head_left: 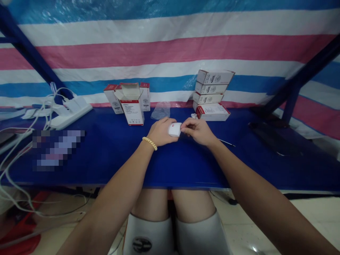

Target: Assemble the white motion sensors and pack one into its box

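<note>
A small white detector (174, 129) with a red mark sits in my left hand (162, 131), whose fingers wrap round it above the blue table. My right hand (197, 131) is at the detector's right edge, thumb and forefinger pinched together. Whatever lies between those fingertips is too small to make out. A thin metal rod, like a screwdriver shaft (226, 142), lies on the table just right of my right wrist. Behind my left hand rests a clear plastic bag (160, 110). An open white and red detector box (132, 110) stands upright behind and to the left.
Two more boxes (113, 100) flank the open one. Several white boxes (212, 88) are stacked at the back right. A white power strip (70, 115) with tangled cables (32, 131) occupies the left side. A dark flat object (275, 138) lies at the right; the blue table (186, 170) ends before my knees.
</note>
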Available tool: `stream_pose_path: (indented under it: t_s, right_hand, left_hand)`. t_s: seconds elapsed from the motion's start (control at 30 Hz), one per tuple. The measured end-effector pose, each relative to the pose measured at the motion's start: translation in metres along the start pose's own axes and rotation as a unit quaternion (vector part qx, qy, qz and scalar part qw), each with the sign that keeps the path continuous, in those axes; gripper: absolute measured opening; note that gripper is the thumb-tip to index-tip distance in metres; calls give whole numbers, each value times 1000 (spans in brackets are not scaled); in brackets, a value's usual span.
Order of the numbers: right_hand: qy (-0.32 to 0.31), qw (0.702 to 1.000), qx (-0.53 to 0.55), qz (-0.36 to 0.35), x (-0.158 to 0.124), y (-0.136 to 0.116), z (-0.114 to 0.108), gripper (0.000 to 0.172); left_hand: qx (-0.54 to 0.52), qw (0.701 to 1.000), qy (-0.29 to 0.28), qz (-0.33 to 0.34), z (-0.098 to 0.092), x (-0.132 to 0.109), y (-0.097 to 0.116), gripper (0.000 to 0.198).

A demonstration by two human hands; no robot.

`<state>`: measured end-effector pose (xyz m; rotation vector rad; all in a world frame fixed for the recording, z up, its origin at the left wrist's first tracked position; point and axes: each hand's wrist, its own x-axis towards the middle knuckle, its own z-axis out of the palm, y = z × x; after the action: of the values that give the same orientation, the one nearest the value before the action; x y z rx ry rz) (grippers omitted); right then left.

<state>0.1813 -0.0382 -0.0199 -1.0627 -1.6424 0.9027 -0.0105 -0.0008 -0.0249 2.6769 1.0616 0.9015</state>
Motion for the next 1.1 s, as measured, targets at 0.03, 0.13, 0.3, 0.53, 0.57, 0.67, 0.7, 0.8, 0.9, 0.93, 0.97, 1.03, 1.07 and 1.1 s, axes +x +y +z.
stream_pose_path:
  t_s: [0.03,0.13,0.3,0.53,0.57,0.67,0.7,0.8,0.9,0.93,0.97,1.03,1.07,1.1]
  right_hand:
    - [-2,1000,2,6,0,0,0,22]
    - [-11,1000,8,20,-1,-1,1,21]
    - [6,1000,-10,21,-2,-1,3,21]
    - [26,999,-22,17,-2,1,8,22]
    - [24,999,-13,21,-2,2,9,23]
    - [35,999,13,26,0,3,11,28]
    - [41,999,20,27,0,3,12,29]
    - [47,998,20,31,1,4,12,30]
    - [45,999,-14,20,0,4,11,24]
    - [44,999,-27,12,-1,4,10,21]
    - [42,998,-37,4,-1,3,10,19]
    - [33,998,-48,-7,-2,2,9,16]
    - [27,998,-51,-10,-2,2,9,15]
    - [23,998,-54,-13,-3,1,9,15]
  left_hand:
    - [1,1000,-2,-1,0,0,0,55]
    - [2,1000,-7,0,-1,0,2,53]
    - [9,1000,-17,-17,-2,1,3,53]
    - [-3,999,-6,-35,-2,1,4,52]
    - [-5,999,-3,-38,-1,1,4,52]
    - [-14,999,7,-43,-1,1,4,51]
    - [-15,999,10,-43,-1,1,4,51]
    - [-17,999,17,-44,0,1,3,50]
    - [-16,999,19,-43,1,1,3,52]
    - [-14,999,16,-42,1,1,3,53]
    - [-12,999,13,-41,1,1,3,53]
    - [-8,999,8,-41,0,1,3,54]
    - [-7,999,8,-41,0,1,4,55]
    - [-6,999,8,-42,0,1,4,55]
